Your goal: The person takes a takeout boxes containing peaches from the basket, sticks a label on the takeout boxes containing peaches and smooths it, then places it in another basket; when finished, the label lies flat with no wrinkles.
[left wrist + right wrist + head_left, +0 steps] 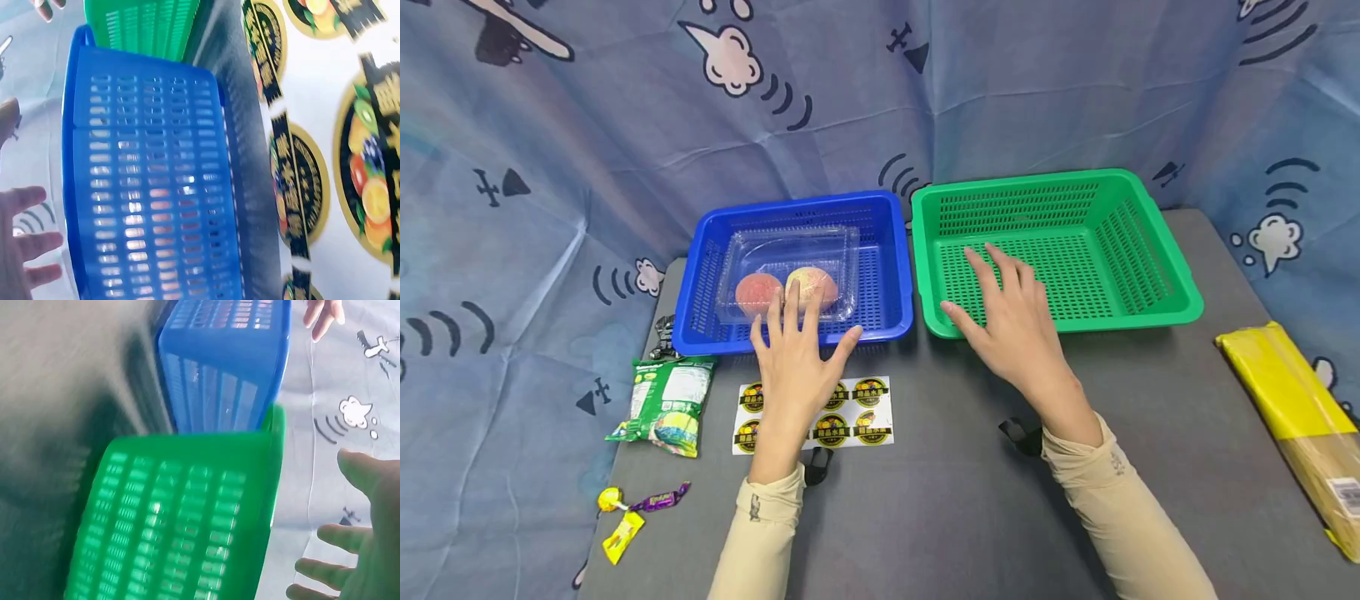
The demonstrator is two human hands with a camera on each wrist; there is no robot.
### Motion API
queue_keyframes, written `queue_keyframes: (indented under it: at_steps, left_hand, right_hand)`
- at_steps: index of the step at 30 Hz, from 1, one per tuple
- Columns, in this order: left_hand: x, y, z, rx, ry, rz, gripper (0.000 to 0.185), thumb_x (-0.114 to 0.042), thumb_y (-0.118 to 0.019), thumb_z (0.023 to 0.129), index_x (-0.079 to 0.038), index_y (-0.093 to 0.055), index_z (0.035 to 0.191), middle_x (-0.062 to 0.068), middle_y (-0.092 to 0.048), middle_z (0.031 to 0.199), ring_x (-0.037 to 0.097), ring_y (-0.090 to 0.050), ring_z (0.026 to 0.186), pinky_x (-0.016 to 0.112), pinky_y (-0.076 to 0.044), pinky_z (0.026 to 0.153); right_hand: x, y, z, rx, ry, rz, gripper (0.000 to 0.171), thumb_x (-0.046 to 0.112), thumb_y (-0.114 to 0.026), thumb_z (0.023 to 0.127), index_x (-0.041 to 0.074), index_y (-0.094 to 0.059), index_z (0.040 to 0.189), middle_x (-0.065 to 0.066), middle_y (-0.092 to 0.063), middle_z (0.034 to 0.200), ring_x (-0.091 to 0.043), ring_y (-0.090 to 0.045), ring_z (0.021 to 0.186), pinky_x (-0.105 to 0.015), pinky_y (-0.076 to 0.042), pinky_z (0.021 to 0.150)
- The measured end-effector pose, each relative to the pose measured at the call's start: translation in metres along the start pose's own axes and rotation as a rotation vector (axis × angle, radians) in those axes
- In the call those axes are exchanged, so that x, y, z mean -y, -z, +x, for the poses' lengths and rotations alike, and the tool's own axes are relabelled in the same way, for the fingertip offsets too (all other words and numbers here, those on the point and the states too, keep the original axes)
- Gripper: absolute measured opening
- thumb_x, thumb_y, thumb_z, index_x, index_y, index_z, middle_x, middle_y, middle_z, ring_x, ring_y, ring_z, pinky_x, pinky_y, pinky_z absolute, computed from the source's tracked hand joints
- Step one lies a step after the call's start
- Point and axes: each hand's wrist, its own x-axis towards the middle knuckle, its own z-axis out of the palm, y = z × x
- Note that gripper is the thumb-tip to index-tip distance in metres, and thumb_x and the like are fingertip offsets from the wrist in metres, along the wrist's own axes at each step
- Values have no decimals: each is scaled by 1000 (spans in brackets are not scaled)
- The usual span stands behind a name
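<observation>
My left hand, fingers spread and straight, hovers over the front rim of the blue basket and holds nothing. Inside that basket lies a clear plastic clamshell box with two peaches, one pink peach and one paler, yellowish peach. My right hand, also with spread fingers, is above the front left part of the green basket, in which nothing lies. In the left wrist view the blue basket's slotted side stands beside the fingers; the right wrist view has the green basket's side near the fingers.
A sheet of round fruit stickers lies under my left forearm. At left are a green snack bag, a purple-wrapped candy, a yellow packet and a lollipop. A long yellow package lies at right.
</observation>
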Motion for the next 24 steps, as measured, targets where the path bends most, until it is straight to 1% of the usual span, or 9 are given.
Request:
queue_keyframes:
  at_steps: [3,5,9,13,16,18,21,23,24]
  left_hand:
    - [5,2,-2,-41,34,-25,85,-76,-49,98,-24,-37,165,14,-34,172,41,-27,158,71,-22,118]
    - [10,3,-5,-72,57,-43,85,-76,-53,97,-24,-39,164,14,-40,167,42,-31,153,70,-25,113]
    - [20,3,-10,-140,100,-99,83,-71,-63,95,-22,-46,160,15,-51,156,43,-38,145,65,-29,107]
    - [31,1,-14,-188,151,-241,78,-59,-73,94,-16,-52,155,19,-57,144,42,-43,136,63,-30,104]
    - [37,0,-16,-213,185,-369,72,-52,-78,94,-16,-55,152,18,-61,134,40,-46,129,61,-31,104]
    - [39,-1,-16,-225,190,-437,69,-48,-80,93,-17,-57,150,16,-63,128,38,-48,126,59,-31,106]
    - [43,-1,-15,-239,187,-507,66,-41,-85,91,-18,-60,147,14,-66,120,36,-49,123,57,-34,108]
    - [46,-1,-14,-245,190,-540,65,-37,-87,90,-18,-61,146,13,-67,115,35,-50,122,57,-36,108]
    - [47,-1,-14,-247,193,-555,65,-36,-87,89,-18,-61,145,12,-67,113,35,-51,122,56,-37,108]
  right_hand:
    - [11,-6,8,-37,39,43,74,43,-68,102,8,-41,161,-26,-45,155,-49,-43,136,-65,-40,105]
    - [19,-11,13,-46,52,91,72,41,-69,101,5,-43,158,-27,-50,148,-47,-45,130,-62,-41,103]
    - [35,-20,24,-26,36,211,71,39,-70,102,4,-43,157,-25,-53,140,-41,-50,127,-56,-47,101]
    - [51,-34,36,29,4,330,74,39,-71,101,7,-39,160,-21,-52,141,-35,-55,128,-53,-52,97]
    - [60,-47,44,65,5,400,76,38,-71,101,10,-35,162,-20,-51,143,-34,-57,128,-51,-54,98]
    - [64,-55,50,83,7,452,78,37,-72,101,12,-33,163,-19,-51,145,-34,-58,127,-51,-55,99]
    - [71,-66,58,111,-1,534,81,34,-72,101,15,-28,166,-20,-49,150,-37,-60,130,-53,-55,102]
    - [77,-73,62,131,-13,535,84,34,-72,101,18,-24,168,-20,-45,157,-40,-61,132,-55,-56,102]
    - [79,-75,64,142,-15,513,85,35,-71,102,19,-21,169,-20,-43,160,-41,-63,128,-55,-57,99]
